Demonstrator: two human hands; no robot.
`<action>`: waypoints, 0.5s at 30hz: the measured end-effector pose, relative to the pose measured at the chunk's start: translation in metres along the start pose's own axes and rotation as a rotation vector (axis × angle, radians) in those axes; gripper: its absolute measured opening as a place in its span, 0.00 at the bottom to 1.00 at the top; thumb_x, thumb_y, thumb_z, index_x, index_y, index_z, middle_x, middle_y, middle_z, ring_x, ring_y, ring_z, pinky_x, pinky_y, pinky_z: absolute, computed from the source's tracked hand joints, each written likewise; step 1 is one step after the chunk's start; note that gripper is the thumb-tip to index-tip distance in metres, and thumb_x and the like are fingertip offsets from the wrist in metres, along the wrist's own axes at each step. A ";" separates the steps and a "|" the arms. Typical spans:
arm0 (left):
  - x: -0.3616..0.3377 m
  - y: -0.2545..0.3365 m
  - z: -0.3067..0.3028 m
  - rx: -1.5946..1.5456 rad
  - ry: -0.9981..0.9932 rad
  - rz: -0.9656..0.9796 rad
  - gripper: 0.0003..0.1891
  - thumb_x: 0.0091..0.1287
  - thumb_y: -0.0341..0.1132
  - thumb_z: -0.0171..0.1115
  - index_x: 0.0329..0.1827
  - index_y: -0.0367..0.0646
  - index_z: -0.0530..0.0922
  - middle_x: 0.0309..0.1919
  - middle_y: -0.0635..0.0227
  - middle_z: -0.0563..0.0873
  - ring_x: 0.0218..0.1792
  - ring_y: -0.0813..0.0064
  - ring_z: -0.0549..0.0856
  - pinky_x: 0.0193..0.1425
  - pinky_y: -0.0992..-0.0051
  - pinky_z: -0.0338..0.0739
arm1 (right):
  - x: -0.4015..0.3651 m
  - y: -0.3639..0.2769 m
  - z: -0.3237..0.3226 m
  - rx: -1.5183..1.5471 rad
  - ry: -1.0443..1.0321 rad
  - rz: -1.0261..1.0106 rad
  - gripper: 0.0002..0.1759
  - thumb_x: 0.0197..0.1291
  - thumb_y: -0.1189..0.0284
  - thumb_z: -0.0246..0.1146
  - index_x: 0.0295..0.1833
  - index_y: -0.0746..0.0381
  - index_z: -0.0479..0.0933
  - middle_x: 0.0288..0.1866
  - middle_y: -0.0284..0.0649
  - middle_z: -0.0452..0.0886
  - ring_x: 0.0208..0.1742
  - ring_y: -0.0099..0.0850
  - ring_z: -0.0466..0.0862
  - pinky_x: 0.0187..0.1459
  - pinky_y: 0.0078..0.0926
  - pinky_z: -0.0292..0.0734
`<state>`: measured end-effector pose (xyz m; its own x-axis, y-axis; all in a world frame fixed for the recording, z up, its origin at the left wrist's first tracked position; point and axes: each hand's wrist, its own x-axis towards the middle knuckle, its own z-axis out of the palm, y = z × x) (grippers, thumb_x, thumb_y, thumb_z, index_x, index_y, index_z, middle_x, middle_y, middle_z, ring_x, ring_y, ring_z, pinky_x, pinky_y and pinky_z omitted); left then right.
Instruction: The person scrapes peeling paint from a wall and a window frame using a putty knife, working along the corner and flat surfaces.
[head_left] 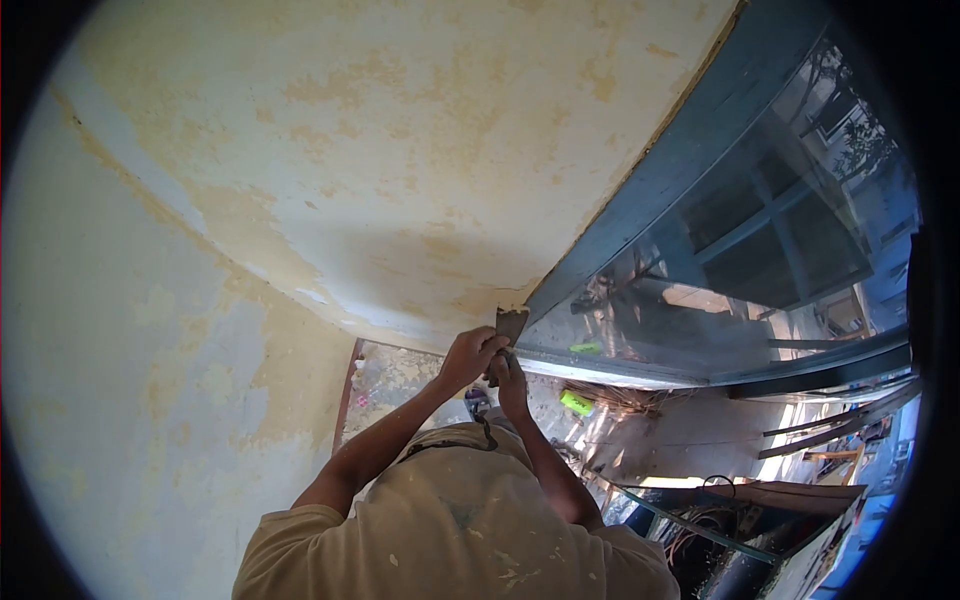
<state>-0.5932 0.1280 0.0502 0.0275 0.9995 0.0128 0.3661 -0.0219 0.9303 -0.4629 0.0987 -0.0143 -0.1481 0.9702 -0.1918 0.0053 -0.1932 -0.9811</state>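
Metal scraper, blade pressed to yellowed wall beside blue window frame. Left hand and right hand both clenched on its handle, at blade's 6 o'clock.

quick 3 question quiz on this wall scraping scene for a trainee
1. True or false: the left hand and the right hand both grip the scraper.
2. Where does the scraper's blade touch? A) the glass B) the wall, right beside the window frame C) the floor
3. Fill in: the hand that sits lower in the picture is the ____ hand.

Key: 1 true; 2 B; 3 right
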 end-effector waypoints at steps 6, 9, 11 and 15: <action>0.007 0.091 -0.035 -0.253 0.055 0.024 0.11 0.64 0.35 0.59 0.35 0.33 0.78 0.24 0.68 0.81 0.24 0.83 0.77 0.29 0.79 0.71 | 0.002 -0.101 0.009 0.130 -0.019 -0.184 0.16 0.67 0.60 0.51 0.42 0.64 0.69 0.27 0.32 0.73 0.27 0.19 0.70 0.29 0.19 0.65; 0.000 0.053 -0.018 -0.195 0.080 0.028 0.12 0.64 0.36 0.59 0.37 0.33 0.78 0.26 0.66 0.82 0.25 0.83 0.77 0.29 0.79 0.72 | -0.001 -0.062 0.008 0.211 -0.073 -0.145 0.16 0.67 0.61 0.51 0.47 0.64 0.69 0.28 0.32 0.73 0.27 0.18 0.71 0.29 0.17 0.67; -0.008 0.018 -0.005 -0.153 -0.037 -0.202 0.10 0.64 0.32 0.58 0.41 0.32 0.77 0.30 0.63 0.84 0.32 0.78 0.81 0.37 0.76 0.76 | -0.004 -0.013 0.005 0.106 -0.009 0.050 0.17 0.67 0.61 0.50 0.50 0.63 0.69 0.28 0.32 0.73 0.27 0.18 0.72 0.29 0.17 0.68; -0.006 -0.052 0.026 -0.194 0.031 0.013 0.09 0.60 0.28 0.55 0.40 0.31 0.75 0.25 0.59 0.82 0.23 0.75 0.80 0.27 0.74 0.73 | -0.007 0.016 -0.001 0.125 -0.028 0.100 0.16 0.67 0.63 0.50 0.51 0.64 0.69 0.28 0.32 0.73 0.27 0.19 0.73 0.29 0.19 0.68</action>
<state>-0.5887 0.1227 -0.0080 0.0008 0.9994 0.0336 0.1798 -0.0331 0.9831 -0.4605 0.0886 -0.0290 -0.1804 0.9411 -0.2861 -0.1015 -0.3071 -0.9462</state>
